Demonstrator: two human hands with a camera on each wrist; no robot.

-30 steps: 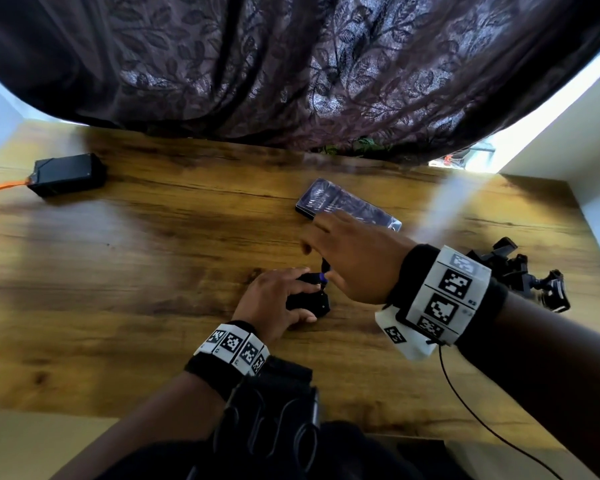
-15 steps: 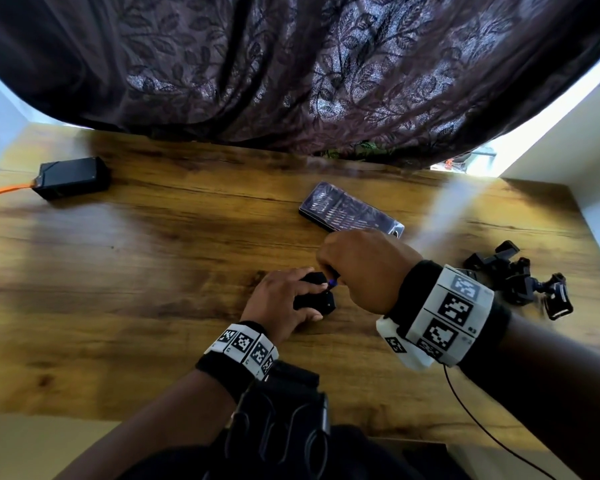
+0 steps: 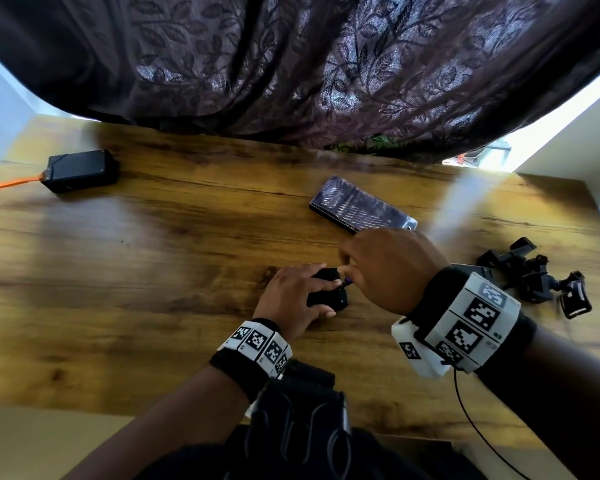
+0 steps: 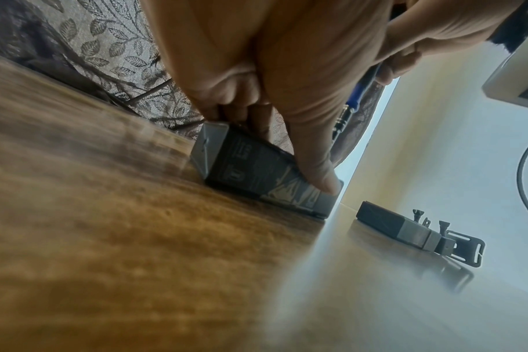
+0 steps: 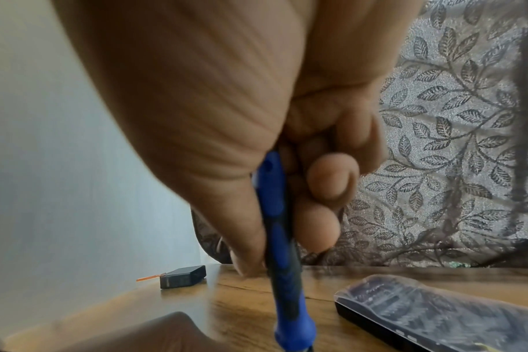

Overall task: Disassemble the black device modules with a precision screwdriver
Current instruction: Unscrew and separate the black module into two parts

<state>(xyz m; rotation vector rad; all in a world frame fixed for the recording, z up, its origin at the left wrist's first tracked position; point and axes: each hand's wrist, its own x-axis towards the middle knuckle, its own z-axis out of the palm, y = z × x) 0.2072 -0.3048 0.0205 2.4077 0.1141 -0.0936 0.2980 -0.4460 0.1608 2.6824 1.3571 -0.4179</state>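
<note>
A small black device module [image 3: 329, 295] [image 4: 256, 169] lies on the wooden table [image 3: 153, 258] near its middle. My left hand [image 3: 293, 296] [image 4: 271, 100] grips it from above, thumb on its near side and fingers over the far side, pinning it down. My right hand [image 3: 378, 271] [image 5: 256, 154] holds a blue and black precision screwdriver [image 3: 346, 282] [image 5: 282, 250] [image 4: 351, 104], its fingers curled round the handle. The shaft points down at the module's right end. The tip itself is hidden.
A clear-lidded bit case [image 3: 361, 204] [image 5: 431, 314] lies just beyond my right hand. A pile of black mounts and clips [image 3: 534, 275] [image 4: 422, 233] sits at the right. Another black module with an orange tab [image 3: 78, 169] [image 5: 183, 276] lies far left. A dark curtain [image 3: 291, 64] hangs behind.
My right hand has shifted slightly right and turned while keeping the screwdriver on the module. The left hand keeps its grip in the same spot.
</note>
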